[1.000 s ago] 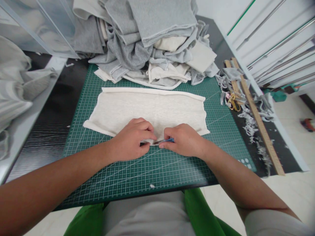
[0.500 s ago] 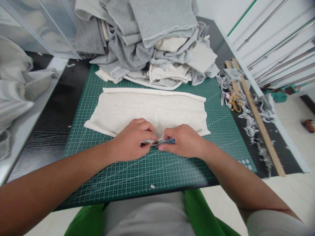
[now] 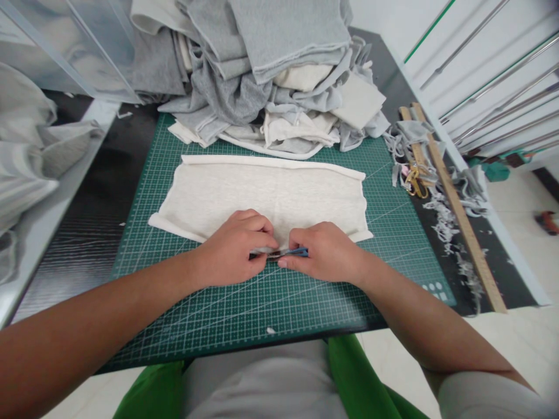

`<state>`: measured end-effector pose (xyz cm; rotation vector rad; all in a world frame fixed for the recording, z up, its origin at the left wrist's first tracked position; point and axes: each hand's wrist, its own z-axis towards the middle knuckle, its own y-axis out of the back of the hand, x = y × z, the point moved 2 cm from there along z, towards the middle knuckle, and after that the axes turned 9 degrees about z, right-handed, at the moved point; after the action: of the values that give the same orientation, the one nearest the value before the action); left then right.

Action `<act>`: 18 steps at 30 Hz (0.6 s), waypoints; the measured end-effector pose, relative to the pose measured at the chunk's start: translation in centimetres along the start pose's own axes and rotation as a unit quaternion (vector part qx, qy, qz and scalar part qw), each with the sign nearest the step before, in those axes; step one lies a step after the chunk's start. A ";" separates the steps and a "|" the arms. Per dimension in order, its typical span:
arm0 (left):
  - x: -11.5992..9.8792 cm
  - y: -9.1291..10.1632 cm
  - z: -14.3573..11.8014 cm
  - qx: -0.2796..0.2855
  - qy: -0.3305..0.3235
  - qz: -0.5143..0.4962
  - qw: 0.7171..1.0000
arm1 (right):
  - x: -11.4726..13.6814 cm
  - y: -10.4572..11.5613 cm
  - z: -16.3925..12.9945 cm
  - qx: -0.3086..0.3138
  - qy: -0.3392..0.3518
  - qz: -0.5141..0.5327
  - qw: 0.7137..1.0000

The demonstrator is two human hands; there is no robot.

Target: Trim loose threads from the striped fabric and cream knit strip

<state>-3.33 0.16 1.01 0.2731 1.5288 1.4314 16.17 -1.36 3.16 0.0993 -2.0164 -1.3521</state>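
A cream knit fabric piece [image 3: 227, 192] lies flat before me, its long edges curling into rolls. My left hand [image 3: 236, 247] is closed on the fabric's near edge, pinching a small fold between thumb and fingers. Small thread snips [image 3: 299, 251] with blue on the handle sit in my right hand [image 3: 327, 253], which is closed around them. Their blades point left and meet the pinched edge close to my left fingertips. The fingers partly cover the blades, so I cannot tell how far they are apart.
A green cutting mat [image 3: 205, 314] lies under the fabric. Behind stands a heap of grey and cream cloth [image 3: 288, 41]. To the right are a wooden ruler [image 3: 463, 215], gold-handled scissors [image 3: 417, 183] and fabric scraps [image 3: 443, 224]. More cloth [image 3: 26, 145] is at left.
My right hand has shifted very slightly left with the snips, bringing them nearer my left fingertips. The left hand and the fabric look almost the same.
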 end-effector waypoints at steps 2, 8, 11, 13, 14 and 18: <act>0.0 0.0 0.0 0.000 0.001 0.001 1.000 | 0.0 0.0 0.0 0.000 0.000 0.000 1.000; 0.0 0.0 0.0 0.004 0.002 0.005 1.000 | 0.1 0.0 -0.1 -0.001 0.000 0.000 1.000; 0.0 0.0 0.1 0.003 0.001 0.004 1.000 | 0.0 0.1 0.0 0.002 0.000 0.005 1.000; 0.0 0.1 0.1 0.003 0.000 0.003 1.000 | 0.0 0.1 0.0 0.003 -0.001 0.007 1.000; 0.0 0.1 0.1 0.003 0.000 0.003 1.000 | 0.0 0.1 0.0 0.003 -0.002 0.007 1.000; 0.0 0.1 0.0 -0.001 -0.001 0.001 1.000 | -0.1 0.0 0.1 -0.003 -0.004 0.003 1.000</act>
<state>-3.37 0.20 1.09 0.2751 1.5270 1.4343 16.18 -1.26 3.10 0.0843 -2.0175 -1.3579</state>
